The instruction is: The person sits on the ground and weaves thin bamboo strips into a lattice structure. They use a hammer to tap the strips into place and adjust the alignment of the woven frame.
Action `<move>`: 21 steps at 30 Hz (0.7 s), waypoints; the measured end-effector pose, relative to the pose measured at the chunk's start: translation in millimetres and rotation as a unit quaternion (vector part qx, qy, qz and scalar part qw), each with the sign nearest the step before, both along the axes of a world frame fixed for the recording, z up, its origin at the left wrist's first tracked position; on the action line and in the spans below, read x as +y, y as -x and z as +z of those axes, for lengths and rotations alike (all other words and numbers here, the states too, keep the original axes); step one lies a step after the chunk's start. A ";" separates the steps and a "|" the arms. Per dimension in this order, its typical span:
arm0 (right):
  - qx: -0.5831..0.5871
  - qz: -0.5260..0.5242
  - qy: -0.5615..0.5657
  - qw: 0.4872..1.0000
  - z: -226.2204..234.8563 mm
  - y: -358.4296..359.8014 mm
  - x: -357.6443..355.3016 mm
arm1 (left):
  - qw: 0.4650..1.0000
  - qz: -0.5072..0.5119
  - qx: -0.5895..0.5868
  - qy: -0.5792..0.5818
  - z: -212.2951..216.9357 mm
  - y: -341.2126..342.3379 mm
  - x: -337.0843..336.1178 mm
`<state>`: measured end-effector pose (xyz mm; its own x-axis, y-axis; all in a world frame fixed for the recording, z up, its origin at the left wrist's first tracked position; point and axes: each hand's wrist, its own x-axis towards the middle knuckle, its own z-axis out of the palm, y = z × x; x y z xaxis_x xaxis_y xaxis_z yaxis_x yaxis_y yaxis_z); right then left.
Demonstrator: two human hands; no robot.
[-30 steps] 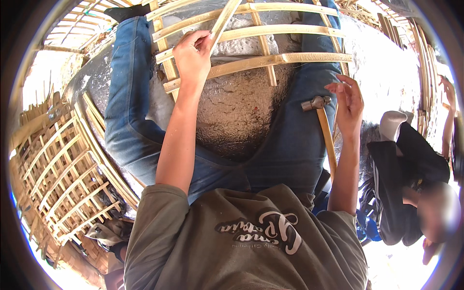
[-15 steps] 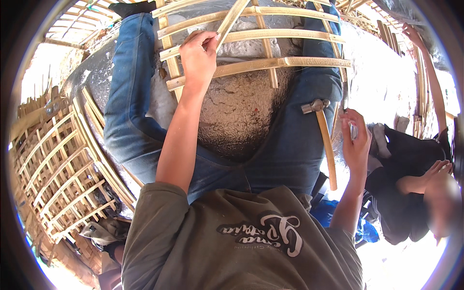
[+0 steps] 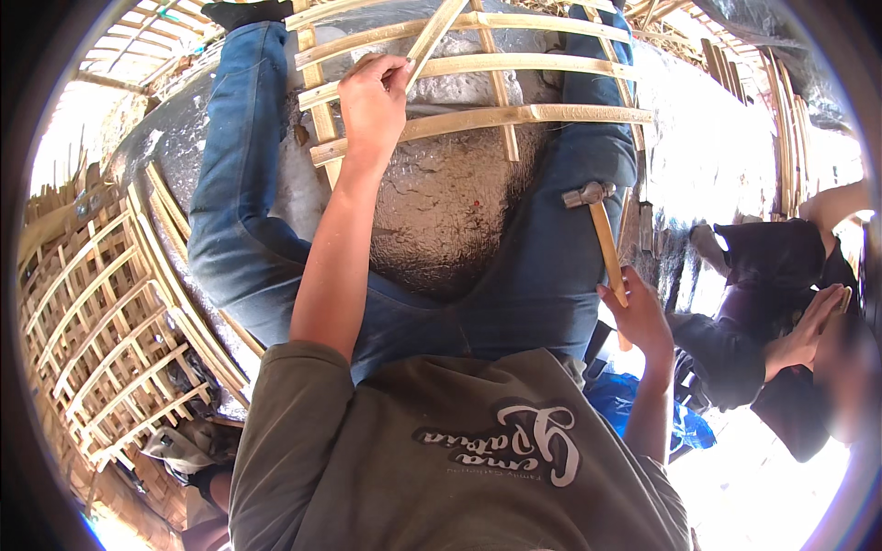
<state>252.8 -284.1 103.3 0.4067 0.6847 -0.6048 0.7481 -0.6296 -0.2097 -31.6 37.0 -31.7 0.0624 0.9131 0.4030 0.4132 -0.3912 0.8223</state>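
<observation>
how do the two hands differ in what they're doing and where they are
The left hand reaches far forward, arm stretched out, and pinches at a slat of the bamboo lattice frame; the right hand stays close to the body beside the right thigh. The left hand's grip is on a fixed strip, while the right hand's grip closes around the wooden handle of a hammer, its metal head pointing away. Both are bare and both grip something.
</observation>
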 end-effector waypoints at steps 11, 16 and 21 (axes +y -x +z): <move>0.150 -0.137 -0.089 0.975 -22.5 -2.1 -15.5 | 1.000 0.000 -0.009 0.014 -1.5 0.6 -0.9; 0.124 -0.101 -0.176 0.971 -28.4 -4.3 -11.6 | 0.999 -0.003 -0.042 -0.022 -1.0 -0.8 -1.4; 0.156 -0.052 -0.290 0.943 -9.0 8.0 33.3 | 0.999 -0.001 -0.045 -0.020 -3.9 0.1 -0.9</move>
